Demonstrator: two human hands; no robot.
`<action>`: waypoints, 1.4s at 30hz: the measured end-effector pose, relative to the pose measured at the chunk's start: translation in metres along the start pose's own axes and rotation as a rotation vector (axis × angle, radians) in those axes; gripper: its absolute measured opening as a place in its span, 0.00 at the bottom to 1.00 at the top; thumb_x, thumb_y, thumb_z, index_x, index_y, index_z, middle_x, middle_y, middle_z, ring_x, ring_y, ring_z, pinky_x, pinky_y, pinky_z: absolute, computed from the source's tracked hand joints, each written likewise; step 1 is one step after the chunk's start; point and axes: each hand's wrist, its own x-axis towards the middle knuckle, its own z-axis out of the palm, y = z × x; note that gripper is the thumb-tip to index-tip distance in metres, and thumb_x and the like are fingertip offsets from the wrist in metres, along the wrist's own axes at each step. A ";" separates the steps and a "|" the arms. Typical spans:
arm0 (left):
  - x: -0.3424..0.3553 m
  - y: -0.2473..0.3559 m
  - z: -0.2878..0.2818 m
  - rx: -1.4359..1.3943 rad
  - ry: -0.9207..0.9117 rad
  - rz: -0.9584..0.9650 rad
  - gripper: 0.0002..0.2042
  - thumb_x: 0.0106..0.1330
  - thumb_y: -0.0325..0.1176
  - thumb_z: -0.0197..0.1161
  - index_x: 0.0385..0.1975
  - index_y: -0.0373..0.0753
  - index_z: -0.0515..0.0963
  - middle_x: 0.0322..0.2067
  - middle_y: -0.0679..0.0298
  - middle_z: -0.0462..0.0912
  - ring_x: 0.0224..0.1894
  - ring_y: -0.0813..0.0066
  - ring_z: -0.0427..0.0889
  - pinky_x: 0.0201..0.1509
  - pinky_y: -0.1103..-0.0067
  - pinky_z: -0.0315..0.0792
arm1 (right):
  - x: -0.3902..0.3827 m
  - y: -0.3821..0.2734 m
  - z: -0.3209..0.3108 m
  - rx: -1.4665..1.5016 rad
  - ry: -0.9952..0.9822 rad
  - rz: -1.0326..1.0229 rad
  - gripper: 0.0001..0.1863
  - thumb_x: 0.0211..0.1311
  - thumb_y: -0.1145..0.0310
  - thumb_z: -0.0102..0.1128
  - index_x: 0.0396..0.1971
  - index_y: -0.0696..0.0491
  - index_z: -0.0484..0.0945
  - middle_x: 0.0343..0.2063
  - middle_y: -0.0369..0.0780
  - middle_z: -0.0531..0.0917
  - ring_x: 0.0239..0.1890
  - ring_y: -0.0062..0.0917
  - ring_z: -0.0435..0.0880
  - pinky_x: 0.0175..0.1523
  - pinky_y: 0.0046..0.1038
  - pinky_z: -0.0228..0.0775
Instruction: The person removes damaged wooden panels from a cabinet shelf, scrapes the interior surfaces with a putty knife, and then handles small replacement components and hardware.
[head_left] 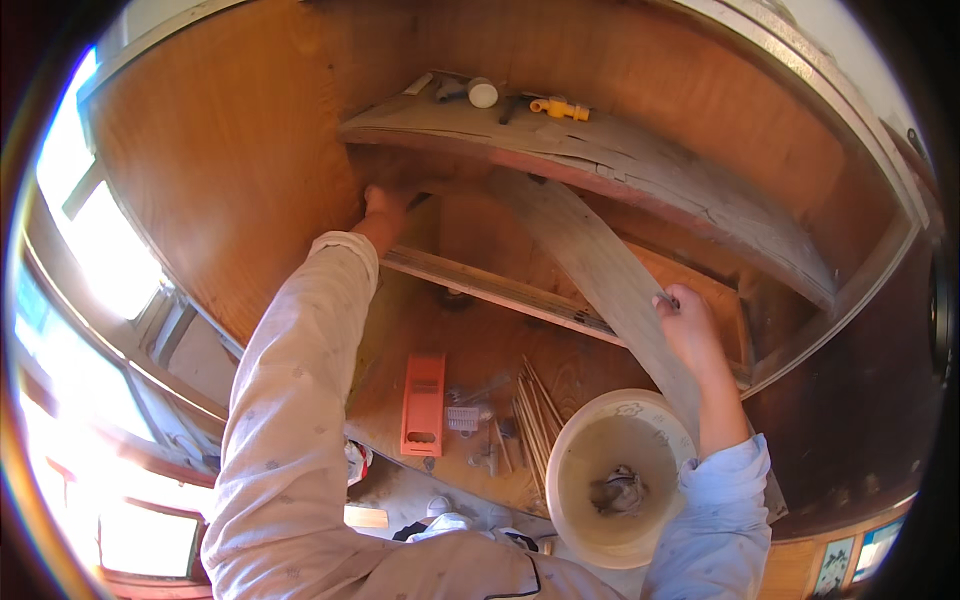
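A long, thin grey board (590, 250) slants from under the cabinet shelf down toward the bucket. My right hand (692, 328) is closed at the board's right edge, with its fingers curled over it. Inside the cabinet, my left hand (382, 212) reaches up by the left side panel, below the shelf (590, 150). Its fingers are partly hidden and smeared, so what they touch is unclear. A wooden crossbar (490, 287) runs below the board.
A pale bucket (570, 450) with a wet rag (622, 492) stands near my right forearm. On the cabinet base lie an orange-red grater (424, 400), thin sticks (535, 420) and small parts. The shelf bears a yellow valve (560, 108) and a white round cap (483, 94).
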 end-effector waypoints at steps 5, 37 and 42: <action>-0.006 0.005 -0.012 0.276 -0.273 0.204 0.26 0.60 0.34 0.54 0.60 0.44 0.62 0.63 0.61 0.57 0.61 0.66 0.63 0.54 0.69 0.66 | -0.018 0.011 0.020 0.055 0.070 0.035 0.13 0.57 0.63 0.55 0.34 0.59 0.76 0.29 0.49 0.80 0.36 0.42 0.78 0.41 0.35 0.68; -0.265 0.149 -0.093 -2.256 -0.362 -0.648 0.17 0.68 0.42 0.50 0.46 0.33 0.74 0.41 0.64 0.78 0.43 0.76 0.76 0.49 0.78 0.68 | -0.043 0.003 0.063 0.351 -0.336 -0.182 0.10 0.59 0.65 0.55 0.28 0.58 0.74 0.19 0.41 0.76 0.23 0.23 0.72 0.31 0.27 0.65; -0.355 0.172 -0.105 -2.467 -0.296 -0.983 0.14 0.70 0.38 0.48 0.43 0.34 0.73 0.39 0.62 0.78 0.42 0.73 0.76 0.48 0.75 0.69 | -0.079 -0.013 0.068 0.297 -0.635 -0.217 0.10 0.58 0.66 0.56 0.27 0.59 0.74 0.16 0.38 0.73 0.21 0.18 0.68 0.29 0.24 0.63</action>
